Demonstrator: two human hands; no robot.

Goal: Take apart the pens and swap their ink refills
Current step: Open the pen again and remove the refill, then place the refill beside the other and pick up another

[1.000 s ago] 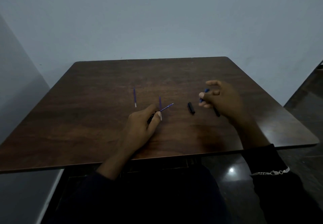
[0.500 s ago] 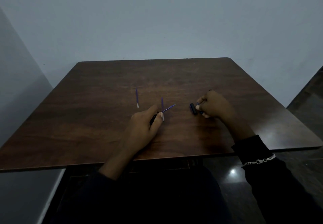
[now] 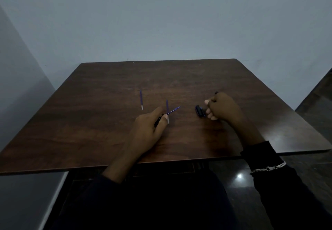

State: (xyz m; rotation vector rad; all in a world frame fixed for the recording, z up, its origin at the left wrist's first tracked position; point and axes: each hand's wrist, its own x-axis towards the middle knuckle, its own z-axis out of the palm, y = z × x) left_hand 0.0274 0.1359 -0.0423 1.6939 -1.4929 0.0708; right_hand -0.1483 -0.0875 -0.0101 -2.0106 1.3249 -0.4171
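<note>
My left hand (image 3: 147, 129) rests on the dark wooden table (image 3: 100, 131), closed around a black pen barrel (image 3: 157, 121) with a thin blue refill (image 3: 174, 109) sticking out to the upper right. A second blue refill (image 3: 167, 106) lies just behind my left thumb, and a third blue refill (image 3: 141, 99) lies further left. My right hand (image 3: 221, 106) is down on the table with its fingers curled over a dark pen part whose tip (image 3: 216, 92) shows behind the knuckles. A short black pen cap (image 3: 199, 111) lies against its fingertips.
A pale wall stands behind the table and another on the left. The table's near edge (image 3: 125, 165) runs just above my lap. Glossy dark floor (image 3: 239, 175) shows on the right. A silver bracelet (image 3: 268, 168) sits over my right sleeve.
My right hand came down from a raised, open pose to the table beside the black cap and curled its fingers. My left hand kept its grip and barely moved.
</note>
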